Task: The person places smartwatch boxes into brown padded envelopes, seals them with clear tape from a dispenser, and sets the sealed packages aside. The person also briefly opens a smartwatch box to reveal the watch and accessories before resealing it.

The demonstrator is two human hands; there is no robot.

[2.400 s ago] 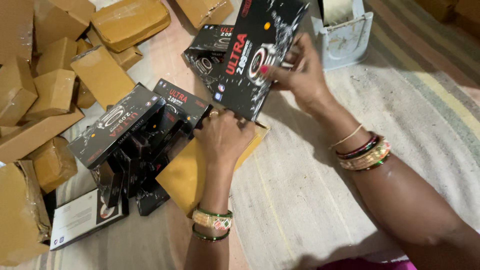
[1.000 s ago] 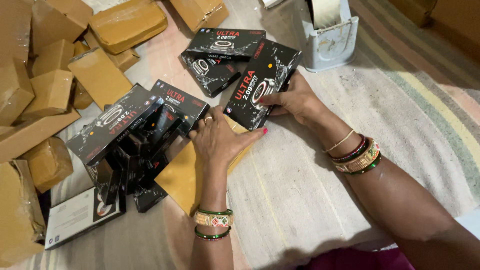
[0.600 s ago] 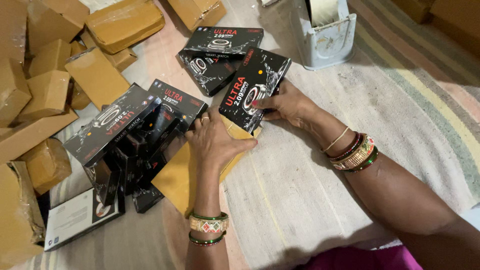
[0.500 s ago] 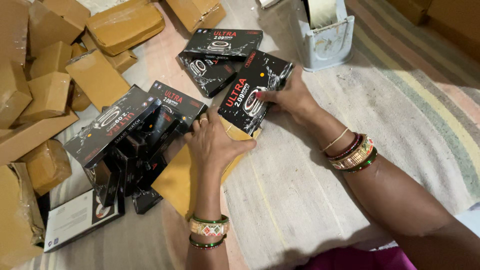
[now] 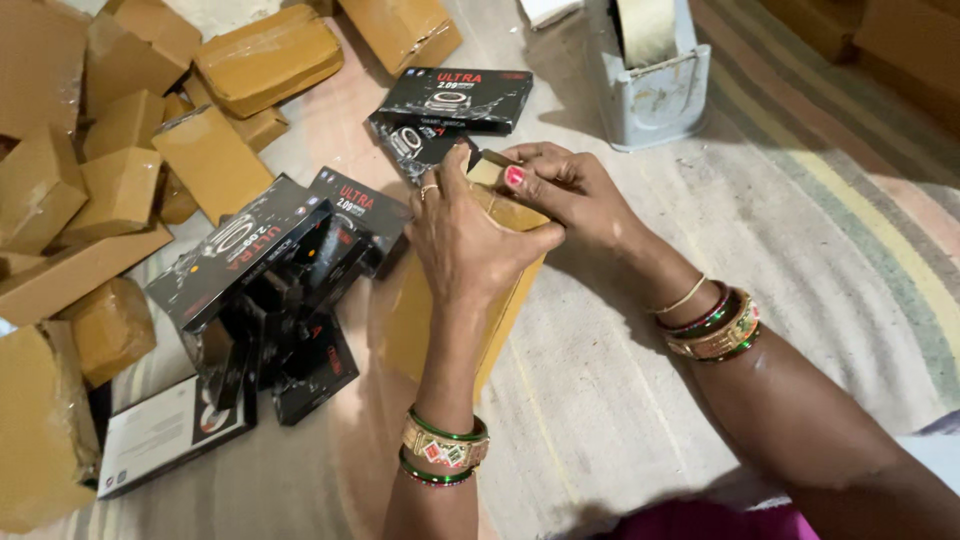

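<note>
Both hands are bunched up in the middle of the frame over a brown envelope (image 5: 500, 300) lying on the striped mat (image 5: 800, 200). The left hand (image 5: 470, 235) presses down flat on top of it with fingers curled over the upper edge, so it's clamped on the envelope. The right hand (image 5: 565, 185) comes in from the right, fingers pinched together on the envelope's top corner – red nail showing – right where the flap end sits. The envelope looks bulgy but I can't see what's inside, since the hands cover the opening. Just above the hands there are two black boxes (image 5: 455, 100) lying flat, one partly tucked under the other, touching or nearly touching the fingertips. To the left of the envelope is a messy pile of black boxes (image 5: 265, 280), some on edge, some flat, with one white-backed one (image 5: 165, 435) at lower left. The whole left side and top of the frame is brown packets (image 5: 120, 180) – wrapped and stacked loosely. At the upper right sits a grey tape dispenser (image 5: 655, 90) with a roll in it, well apart from the hands. Bangles on both wrists.
</note>
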